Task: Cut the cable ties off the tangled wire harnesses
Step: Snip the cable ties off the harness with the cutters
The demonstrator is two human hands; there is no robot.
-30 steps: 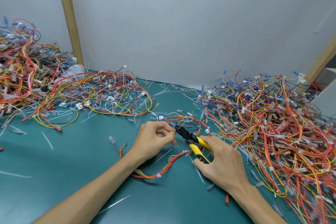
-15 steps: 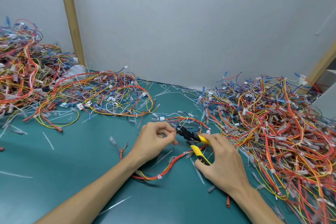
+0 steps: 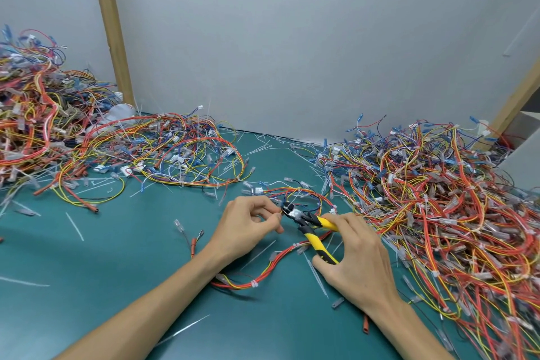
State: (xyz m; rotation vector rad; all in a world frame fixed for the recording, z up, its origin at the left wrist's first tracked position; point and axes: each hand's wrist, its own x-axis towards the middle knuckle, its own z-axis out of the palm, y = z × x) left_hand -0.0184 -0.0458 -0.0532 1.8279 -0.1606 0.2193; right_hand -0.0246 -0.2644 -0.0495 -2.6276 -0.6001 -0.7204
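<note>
A red, orange and yellow wire harness [image 3: 263,273] loops across the green mat in front of me, bound by small white cable ties [image 3: 254,283]. My left hand [image 3: 248,225] pinches the harness between thumb and fingers near its upper bend. My right hand [image 3: 355,260] grips yellow-handled cutters [image 3: 314,231], with the handles spread apart. The black jaws sit at a white tie on the wires just right of my left fingertips.
A large tangle of harnesses [image 3: 438,207] fills the right side of the mat. Another pile [image 3: 163,155] lies at the back left, with a taller heap [image 3: 32,114] at the far left. Cut tie scraps [image 3: 74,225] litter the green mat [image 3: 102,272]. A grey wall stands behind.
My right hand has opened the cutter handles wider. The jaws stay at the tie by my left fingers. Both hands remain almost where they were.
</note>
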